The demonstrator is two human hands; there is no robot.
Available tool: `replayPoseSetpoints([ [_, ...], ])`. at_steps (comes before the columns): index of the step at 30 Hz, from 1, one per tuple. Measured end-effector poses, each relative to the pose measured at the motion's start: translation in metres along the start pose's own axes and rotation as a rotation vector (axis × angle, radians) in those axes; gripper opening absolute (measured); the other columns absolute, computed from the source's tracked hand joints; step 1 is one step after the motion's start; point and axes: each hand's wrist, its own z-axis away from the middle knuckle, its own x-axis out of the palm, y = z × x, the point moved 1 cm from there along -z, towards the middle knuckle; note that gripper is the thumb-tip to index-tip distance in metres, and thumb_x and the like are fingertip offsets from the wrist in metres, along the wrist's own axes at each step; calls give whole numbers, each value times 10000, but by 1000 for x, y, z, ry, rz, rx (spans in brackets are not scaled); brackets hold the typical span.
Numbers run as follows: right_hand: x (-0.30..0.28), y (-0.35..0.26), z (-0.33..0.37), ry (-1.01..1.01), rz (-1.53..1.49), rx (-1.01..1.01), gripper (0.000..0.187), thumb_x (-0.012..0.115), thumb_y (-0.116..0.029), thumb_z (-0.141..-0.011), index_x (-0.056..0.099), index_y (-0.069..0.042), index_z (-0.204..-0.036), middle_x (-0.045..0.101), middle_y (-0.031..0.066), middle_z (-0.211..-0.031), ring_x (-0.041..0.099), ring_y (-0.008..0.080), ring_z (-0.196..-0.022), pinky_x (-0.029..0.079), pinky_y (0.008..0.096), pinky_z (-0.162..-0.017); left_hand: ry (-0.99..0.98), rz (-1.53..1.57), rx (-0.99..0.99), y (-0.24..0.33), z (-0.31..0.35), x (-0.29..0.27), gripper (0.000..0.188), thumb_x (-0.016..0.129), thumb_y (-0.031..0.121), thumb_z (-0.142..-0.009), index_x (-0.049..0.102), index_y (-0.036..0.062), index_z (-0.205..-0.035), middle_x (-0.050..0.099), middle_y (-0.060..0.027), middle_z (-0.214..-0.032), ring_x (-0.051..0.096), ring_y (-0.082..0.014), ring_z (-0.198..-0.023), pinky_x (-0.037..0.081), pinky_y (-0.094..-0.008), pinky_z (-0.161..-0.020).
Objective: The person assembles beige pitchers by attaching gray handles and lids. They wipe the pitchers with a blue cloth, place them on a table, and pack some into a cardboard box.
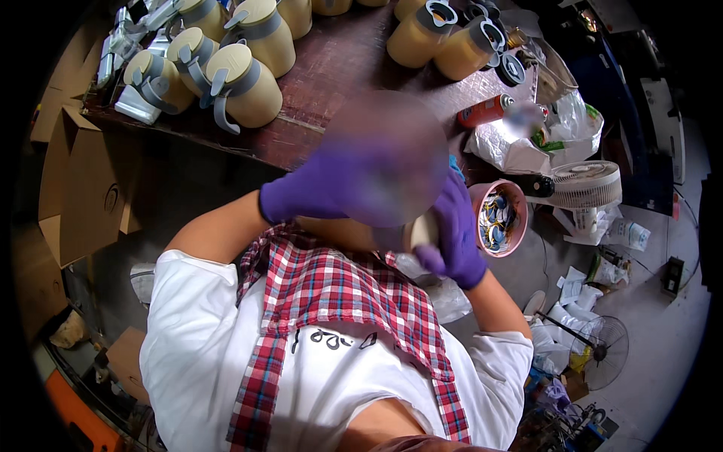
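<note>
Both my hands wear purple gloves. In front of my waist a beige insulated jug point(335, 233) lies on its side, with its grey collar and pale lid end toward the right. My left hand point(312, 184) is closed over the top of the jug's body; a round blur hides its fingertips. At the lid end my right hand point(461, 233) is wrapped round the jug, thumb on the near side. A bit of teal material point(456, 167) shows at the top of the right hand; what it belongs to cannot be made out.
Several lidded beige jugs point(245, 87) crowd the dark red table point(324, 83) at far left. Open-topped jugs point(410, 38) stand far right. A red spray can point(484, 111), a pink bucket point(520, 203) of small parts and a white fan point(587, 183) are at right; cardboard boxes point(86, 177) at left.
</note>
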Motion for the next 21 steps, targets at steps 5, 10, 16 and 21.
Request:
replayPoseSetpoints([
  [5,63,75,17,412,-333,740,608,499,-282,-1029,356,4,-1547,394,265,-1562,384,448,-1440,279,464,-1206,92,-470,154,-23,-16,16,500,892,245,-735,613,117,-1129,719,-99,-968,716,-287,-848,556,-362,-747],
  [10,26,32,-48,254,380,210,593,466,-224,-1014,348,0,-1550,427,249,-1544,384,423,-1458,276,477,-1207,65,112,-142,-43,-15,-15,512,886,268,-747,621,133,-1164,723,-75,-1000,719,-279,-818,551,-370,-718],
  [16,53,103,-49,686,-911,1002,403,389,-146,-1055,476,-5,-1422,518,223,-1464,498,329,-1379,421,446,-1132,72,-625,166,-40,-23,1,346,783,273,-850,668,192,-1166,705,-65,-950,724,-224,-826,550,-392,-719],
  [21,28,26,-98,240,208,78,515,446,-103,-996,439,-2,-1501,498,200,-1515,430,392,-1442,305,460,-1198,188,89,-91,-56,-15,-60,466,878,285,-794,634,123,-1157,753,-104,-997,753,-277,-943,575,-403,-834],
])
